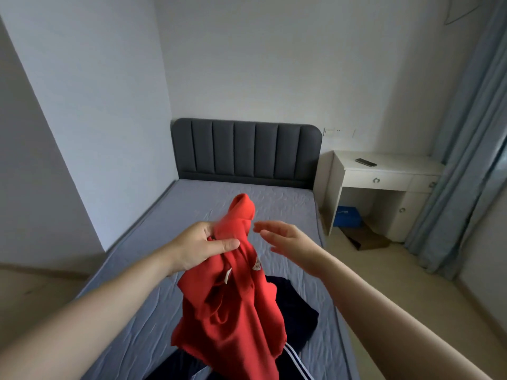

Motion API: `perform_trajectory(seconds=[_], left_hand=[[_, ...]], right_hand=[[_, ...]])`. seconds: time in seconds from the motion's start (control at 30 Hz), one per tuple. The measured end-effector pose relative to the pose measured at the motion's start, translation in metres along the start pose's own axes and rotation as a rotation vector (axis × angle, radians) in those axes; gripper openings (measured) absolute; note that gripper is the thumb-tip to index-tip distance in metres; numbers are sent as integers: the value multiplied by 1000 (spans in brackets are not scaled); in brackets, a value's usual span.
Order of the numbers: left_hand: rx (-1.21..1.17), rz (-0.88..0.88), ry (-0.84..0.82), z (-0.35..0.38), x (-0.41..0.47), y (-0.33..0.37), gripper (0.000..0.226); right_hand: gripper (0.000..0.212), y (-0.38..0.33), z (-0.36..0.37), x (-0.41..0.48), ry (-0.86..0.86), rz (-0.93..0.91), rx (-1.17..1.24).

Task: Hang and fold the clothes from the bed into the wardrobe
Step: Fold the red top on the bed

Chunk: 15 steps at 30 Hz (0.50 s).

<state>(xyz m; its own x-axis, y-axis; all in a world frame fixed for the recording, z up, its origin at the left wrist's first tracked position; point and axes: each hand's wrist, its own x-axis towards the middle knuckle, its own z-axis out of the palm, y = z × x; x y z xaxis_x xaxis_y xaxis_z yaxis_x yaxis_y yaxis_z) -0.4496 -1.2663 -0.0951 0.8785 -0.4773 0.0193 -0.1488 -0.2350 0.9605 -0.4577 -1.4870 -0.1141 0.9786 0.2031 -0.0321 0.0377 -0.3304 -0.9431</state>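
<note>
A red polo shirt (pixel 236 308) hangs bunched in the air above the bed (pixel 153 234). My left hand (pixel 200 246) grips it near the collar, thumb pressed across the fabric. My right hand (pixel 285 238) hovers just right of the shirt with fingers straight, holding nothing and not touching the cloth. Beneath the shirt, dark navy clothes (pixel 296 314) lie on the blue-grey sheet, one with white stripes (pixel 297 362). No wardrobe is in view.
A grey padded headboard (pixel 245 150) stands against the far wall. A white desk (pixel 381 182) with a remote (pixel 365 162) on top sits right of the bed, a blue box (pixel 347 216) under it. Blue curtains (pixel 463 149) hang at the right.
</note>
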Motion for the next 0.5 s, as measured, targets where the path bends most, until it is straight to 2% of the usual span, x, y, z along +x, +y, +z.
perform_trajectory(seconds=[0.1, 0.2, 0.27, 0.4, 0.5], left_hand=[[26, 15, -43, -2, -4, 10, 16], [54, 10, -17, -12, -7, 14, 13], [71, -5, 20, -21, -11, 14, 12], [204, -20, 172, -33, -14, 5, 13], [330, -16, 338, -34, -13, -2, 8]], right_hand=[[24, 1, 14, 11, -100, 14, 171], [15, 2, 17, 15, -149, -82, 127], [9, 1, 16, 15, -104, -145, 81], [15, -2, 8, 13, 92, -227, 24], [21, -6, 7, 6, 85, -242, -16]])
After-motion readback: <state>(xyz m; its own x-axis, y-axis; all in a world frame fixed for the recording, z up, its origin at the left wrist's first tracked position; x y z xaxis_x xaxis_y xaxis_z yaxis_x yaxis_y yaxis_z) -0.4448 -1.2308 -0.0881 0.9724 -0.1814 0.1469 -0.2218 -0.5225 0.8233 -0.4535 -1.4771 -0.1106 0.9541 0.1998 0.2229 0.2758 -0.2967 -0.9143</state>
